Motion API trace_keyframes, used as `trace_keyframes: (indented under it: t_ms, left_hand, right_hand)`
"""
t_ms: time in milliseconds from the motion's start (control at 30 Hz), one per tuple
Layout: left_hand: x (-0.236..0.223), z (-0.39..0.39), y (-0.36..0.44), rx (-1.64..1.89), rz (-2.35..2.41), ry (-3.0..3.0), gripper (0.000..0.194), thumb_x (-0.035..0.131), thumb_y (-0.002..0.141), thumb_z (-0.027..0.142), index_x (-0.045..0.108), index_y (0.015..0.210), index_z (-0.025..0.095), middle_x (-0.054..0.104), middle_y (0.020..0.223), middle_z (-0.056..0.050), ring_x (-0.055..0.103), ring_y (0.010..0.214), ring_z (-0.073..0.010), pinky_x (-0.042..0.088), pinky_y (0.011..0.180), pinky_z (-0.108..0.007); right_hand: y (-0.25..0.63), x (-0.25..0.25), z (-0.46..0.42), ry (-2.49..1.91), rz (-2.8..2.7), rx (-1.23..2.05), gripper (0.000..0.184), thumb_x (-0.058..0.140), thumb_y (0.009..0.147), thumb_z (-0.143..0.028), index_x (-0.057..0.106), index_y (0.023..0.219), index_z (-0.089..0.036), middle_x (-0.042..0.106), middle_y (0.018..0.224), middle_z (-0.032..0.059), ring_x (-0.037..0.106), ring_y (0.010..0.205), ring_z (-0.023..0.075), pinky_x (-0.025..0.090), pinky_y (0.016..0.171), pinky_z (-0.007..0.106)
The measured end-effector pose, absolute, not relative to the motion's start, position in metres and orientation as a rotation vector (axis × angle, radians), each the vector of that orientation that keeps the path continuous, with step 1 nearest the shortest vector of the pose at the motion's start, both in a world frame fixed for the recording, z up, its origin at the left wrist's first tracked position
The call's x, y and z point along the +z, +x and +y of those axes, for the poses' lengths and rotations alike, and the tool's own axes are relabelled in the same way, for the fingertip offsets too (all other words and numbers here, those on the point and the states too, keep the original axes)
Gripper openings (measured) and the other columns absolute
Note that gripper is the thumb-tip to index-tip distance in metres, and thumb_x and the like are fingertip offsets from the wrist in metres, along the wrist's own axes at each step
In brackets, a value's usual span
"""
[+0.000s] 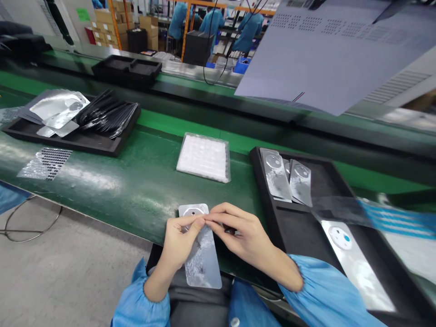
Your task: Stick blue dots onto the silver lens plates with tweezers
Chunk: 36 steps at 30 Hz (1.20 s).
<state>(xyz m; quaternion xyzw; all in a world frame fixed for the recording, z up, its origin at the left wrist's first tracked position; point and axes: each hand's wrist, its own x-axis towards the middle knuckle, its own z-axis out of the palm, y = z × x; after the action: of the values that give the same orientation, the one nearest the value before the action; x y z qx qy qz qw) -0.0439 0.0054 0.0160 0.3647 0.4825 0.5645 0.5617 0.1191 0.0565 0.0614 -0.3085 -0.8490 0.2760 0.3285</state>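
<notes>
Head view, lower centre: left hand (179, 240) and right hand (240, 231) pinch fingertip to fingertip over a thin glossy silver round-cornered plate (203, 259), seemingly stiff but slippery, best held by its edges

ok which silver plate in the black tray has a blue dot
The long silver plate lying alone at the near end of the black tray; the plates at its far end show plain grey circles.

Bright overhead light leaves long glare on green bench (91, 177), soft shadows, wide-angle bend at frame edges, blur on blue-striped film (391, 218) at rt.
</notes>
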Motion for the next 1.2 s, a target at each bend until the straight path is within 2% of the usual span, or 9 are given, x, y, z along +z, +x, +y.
trace_keyframes:
  t_ms: [67, 200, 333, 433, 633, 867, 1033, 1200]
  left_hand:
    - [0.018, 0.005, -0.044, 1.340, 1.148, 0.845, 0.028, 0.076, 0.087, 0.042, 0.088, 0.092, 0.017, 0.085, 0.093, -0.011, 0.080, 0.097, -0.0321, 0.063, 0.093, -0.042]
    - [0.021, 0.004, -0.042, 1.362, 1.181, 0.833, 0.018, 0.081, 0.082, 0.032, 0.087, 0.092, 0.019, 0.085, 0.093, -0.010, 0.081, 0.096, -0.0314, 0.064, 0.092, -0.043]
    - [0.021, 0.002, -0.041, 1.385, 1.196, 0.845, 0.014, 0.080, 0.082, 0.029, 0.087, 0.088, 0.019, 0.085, 0.091, -0.009, 0.081, 0.092, -0.0299, 0.065, 0.088, -0.040]
    - [0.020, 0.002, -0.040, 1.394, 1.219, 0.858, 0.015, 0.077, 0.083, 0.029, 0.087, 0.087, 0.019, 0.086, 0.091, -0.009, 0.082, 0.089, -0.0280, 0.066, 0.086, -0.036]
    - [0.018, 0.002, -0.039, 1.397, 1.235, 0.882, 0.016, 0.077, 0.082, 0.026, 0.086, 0.091, 0.017, 0.085, 0.094, -0.010, 0.081, 0.091, -0.0273, 0.065, 0.087, -0.034]
    - [0.013, -0.001, -0.035, 1.474, 1.275, 0.867, 0.047, 0.075, 0.080, 0.018, 0.073, 0.127, 0.017, 0.077, 0.130, -0.012, 0.074, 0.117, -0.0270, 0.058, 0.103, -0.034]
    - [0.009, -0.004, -0.034, 1.440, 1.278, 0.830, 0.075, 0.075, 0.084, 0.021, 0.049, 0.154, 0.019, 0.068, 0.143, -0.014, 0.072, 0.118, -0.0248, 0.055, 0.106, -0.033]
    - [0.006, -0.005, -0.031, 1.458, 1.242, 0.845, 0.089, 0.072, 0.086, 0.021, 0.030, 0.164, 0.020, 0.068, 0.142, -0.012, 0.073, 0.110, -0.0189, 0.056, 0.103, -0.030]
  right_hand:
    - [0.117, 0.066, 0.055, -0.876, -2.174, 0.855, 0.019, 0.061, 0.103, -0.029, 0.077, 0.098, -0.021, 0.072, 0.087, 0.0063, 0.066, 0.068, 0.0149, 0.056, 0.059, 0.023]
    - [0.116, 0.074, 0.057, -1.145, -2.073, 1.121, 0.032, 0.064, 0.099, -0.047, 0.073, 0.082, -0.021, 0.068, 0.076, 0.0033, 0.054, 0.057, 0.0133, 0.046, 0.049, 0.024]
    - [0.118, 0.075, 0.061, -1.306, -2.020, 1.276, 0.042, 0.068, 0.091, -0.060, 0.076, 0.083, -0.020, 0.060, 0.062, -0.0007, 0.044, 0.051, 0.0128, 0.037, 0.047, 0.026]
    - [0.118, 0.073, 0.062, -1.377, -1.990, 1.343, 0.046, 0.070, 0.087, -0.065, 0.078, 0.083, -0.019, 0.057, 0.058, -0.0012, 0.042, 0.051, 0.0130, 0.033, 0.048, 0.026]
    - [0.121, 0.071, 0.062, -1.446, -1.916, 1.400, 0.049, 0.072, 0.082, -0.067, 0.077, 0.079, -0.018, 0.060, 0.061, 0.0010, 0.042, 0.053, 0.0133, 0.033, 0.049, 0.026]
    - [0.119, 0.069, 0.059, -1.482, -1.909, 1.339, 0.044, 0.069, 0.084, -0.060, 0.076, 0.075, -0.017, 0.058, 0.057, 0.0012, 0.040, 0.050, 0.0125, 0.031, 0.047, 0.026]
    - [0.109, 0.067, 0.057, -1.466, -1.929, 1.320, 0.040, 0.065, 0.084, -0.053, 0.076, 0.073, -0.016, 0.059, 0.057, 0.0014, 0.038, 0.052, 0.0123, 0.030, 0.049, 0.026]
    - [0.105, 0.069, 0.058, -1.474, -1.942, 1.308, 0.038, 0.064, 0.085, -0.049, 0.077, 0.074, -0.015, 0.063, 0.061, 0.0028, 0.039, 0.054, 0.0126, 0.031, 0.051, 0.027]
